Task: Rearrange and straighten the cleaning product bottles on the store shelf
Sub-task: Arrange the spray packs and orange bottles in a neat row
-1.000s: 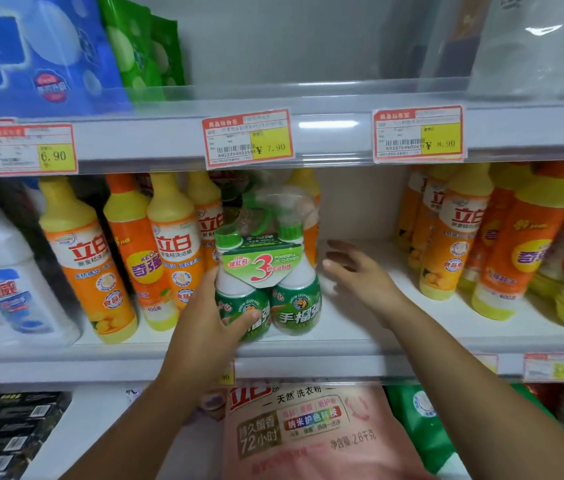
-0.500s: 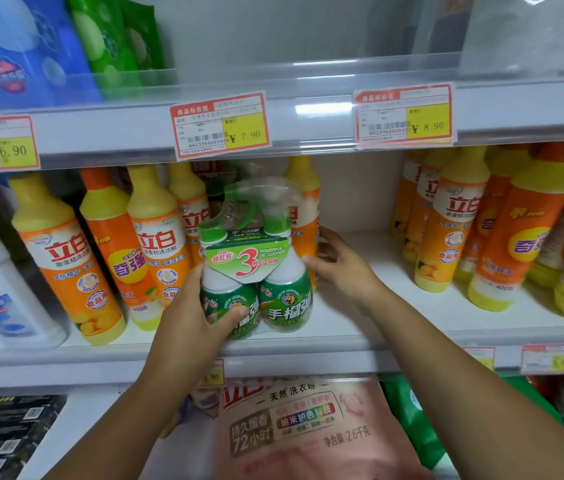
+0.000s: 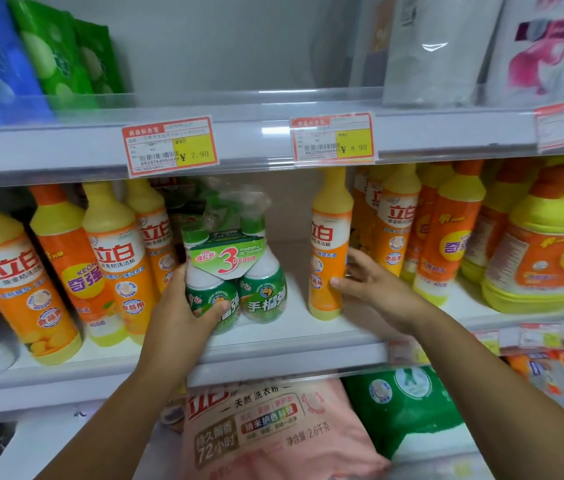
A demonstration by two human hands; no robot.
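Note:
A green twin pack of spray cleaner bottles (image 3: 256, 278), wrapped in clear plastic, stands upright in the middle of the white shelf (image 3: 273, 355). My left hand (image 3: 183, 310) grips the pack's left bottle low on its side. An orange bottle with a yellow cap (image 3: 329, 237) stands upright to the right of the pack. My right hand (image 3: 374, 285) holds this bottle around its lower half. Rows of similar orange and yellow bottles (image 3: 114, 258) stand to the left of the pack, and another row (image 3: 398, 223) stands to the right.
Large yellow jugs (image 3: 543, 258) fill the shelf's right end. Price tags (image 3: 169, 145) hang on the rail above. Blue and green bags (image 3: 48, 53) sit on the upper shelf. A pink detergent bag (image 3: 273, 431) and a green bag (image 3: 401, 400) lie below.
My right hand has drawn an orange bottle from behind the twin pack out to its right. My left hand stays on the pack. The camera has shifted.

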